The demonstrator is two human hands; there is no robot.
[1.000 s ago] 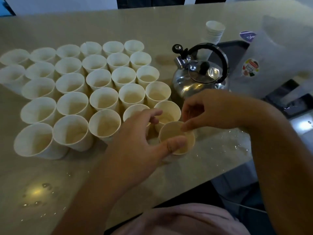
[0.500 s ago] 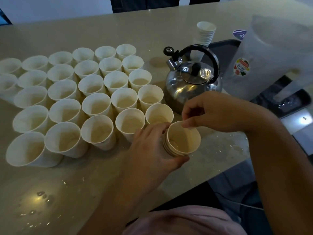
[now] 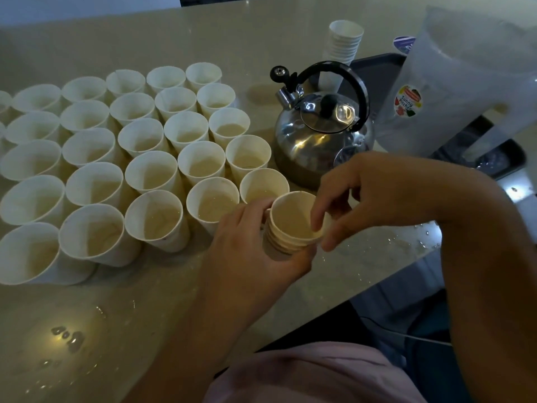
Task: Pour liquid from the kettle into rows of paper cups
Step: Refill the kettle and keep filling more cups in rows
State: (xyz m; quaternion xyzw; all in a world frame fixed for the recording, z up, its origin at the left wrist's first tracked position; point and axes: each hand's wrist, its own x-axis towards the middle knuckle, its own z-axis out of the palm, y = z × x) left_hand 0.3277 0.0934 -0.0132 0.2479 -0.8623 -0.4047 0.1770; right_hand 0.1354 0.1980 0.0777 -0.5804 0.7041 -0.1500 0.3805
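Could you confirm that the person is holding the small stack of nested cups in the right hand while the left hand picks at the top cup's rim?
Not quite: the hands are swapped. The head view shows the left hand gripping the stack of nested cups, while the right hand picks at the top cup's rim.

Twenty-five white paper cups (image 3: 142, 135) stand in a five-by-five block on one beige stone counter (image 3: 203, 33), and two more edge cups (image 3: 2, 103) are cut off at the left. There are two nested piles of such cups, a front stack (image 3: 286, 242) and a back stack (image 3: 344, 42), each too tightly packed to count. There is also one shiny steel kettle (image 3: 313, 141), one translucent plastic pitcher (image 3: 453, 82), one dark tray (image 3: 377, 74) and two hands, the left hand (image 3: 250, 251) and the right hand (image 3: 377, 193).
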